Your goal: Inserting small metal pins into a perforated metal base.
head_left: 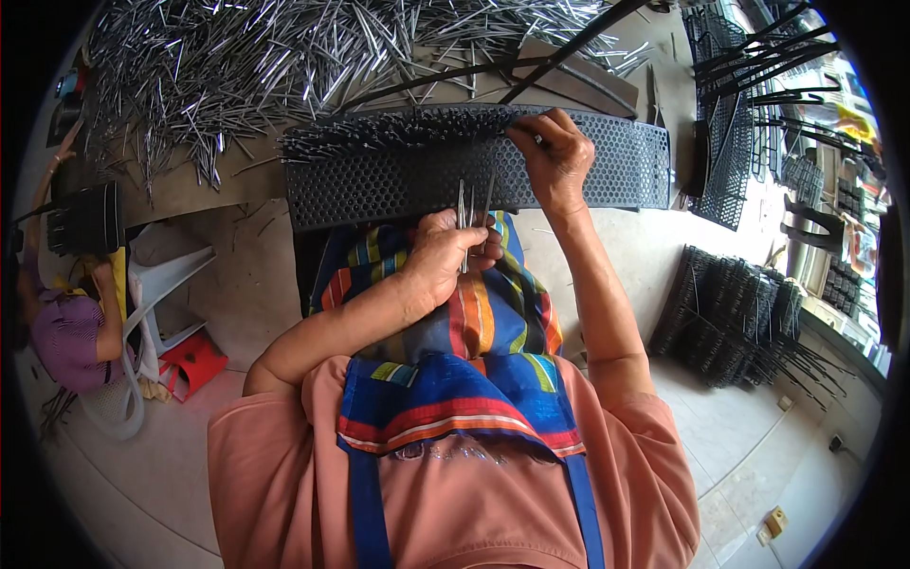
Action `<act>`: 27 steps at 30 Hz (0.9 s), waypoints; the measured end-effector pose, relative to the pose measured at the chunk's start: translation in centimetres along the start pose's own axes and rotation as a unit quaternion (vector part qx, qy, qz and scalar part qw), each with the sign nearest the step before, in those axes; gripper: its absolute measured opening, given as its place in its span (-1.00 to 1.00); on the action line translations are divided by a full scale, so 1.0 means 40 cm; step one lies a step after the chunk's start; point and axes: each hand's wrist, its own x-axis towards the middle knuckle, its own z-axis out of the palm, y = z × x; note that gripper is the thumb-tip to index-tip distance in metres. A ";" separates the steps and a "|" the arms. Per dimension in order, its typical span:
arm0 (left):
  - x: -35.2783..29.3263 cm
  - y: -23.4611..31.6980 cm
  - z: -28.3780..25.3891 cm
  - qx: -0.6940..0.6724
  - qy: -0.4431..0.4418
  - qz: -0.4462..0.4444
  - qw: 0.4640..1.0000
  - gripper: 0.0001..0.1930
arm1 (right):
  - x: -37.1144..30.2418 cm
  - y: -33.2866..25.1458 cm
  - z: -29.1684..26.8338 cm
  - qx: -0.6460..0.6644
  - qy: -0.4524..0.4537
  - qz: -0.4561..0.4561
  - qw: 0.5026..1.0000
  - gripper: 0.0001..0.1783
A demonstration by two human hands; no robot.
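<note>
Nearest, below the perforated panel, are your salmon-pink cloth shirt (474, 503) and your blue apron with red, orange and white stripes (455, 403). Your hands are apart from each other. Just in front of the panel's near edge, your left hand (438, 254) is closed around a few thin, straight, silvery metal strips (462, 204), which stand up out of your grip and overlap the panel in view.

The long, curved, dark-grey perforated panel (611, 161) lies across in front of you, over your lap. At its far edge, right of its middle, is your right hand (559, 156), thumb and forefinger drawn together; you cannot tell from here whether they pinch a strip. Left of that hand, along the panel's far edge, runs a dense, dark, bristle-like row of thin pins (398, 133).

Well right of the panel, on the floor, sits a stack of black, ridged pieces (725, 318). Well left of it is a person in a purple top (71, 337). Beyond the panel, a heap of loose silvery strips (256, 66) covers much of the brown tabletop (175, 194).
</note>
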 end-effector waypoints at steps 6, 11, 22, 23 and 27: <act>0.010 0.000 -0.008 -0.005 -0.015 0.010 1.000 -0.86 | 0.010 -0.003 0.005 -0.012 -0.006 -0.052 0.999 -0.85; 0.026 0.005 -0.012 -0.026 -0.003 0.046 0.999 -0.86 | -0.005 0.007 -0.002 -0.068 -0.027 -0.074 0.995 -0.85; 0.038 0.025 0.042 0.070 0.016 0.034 0.997 -0.80 | -0.051 0.000 -0.047 0.376 0.058 0.242 0.893 -0.95; 0.039 0.022 0.039 0.089 0.025 0.027 0.995 -0.79 | -0.039 0.015 -0.046 0.334 0.103 0.196 0.916 -0.90; 0.066 -0.001 0.024 0.115 0.034 0.059 0.991 -0.77 | -0.010 0.050 -0.027 0.196 0.132 0.096 0.967 -0.89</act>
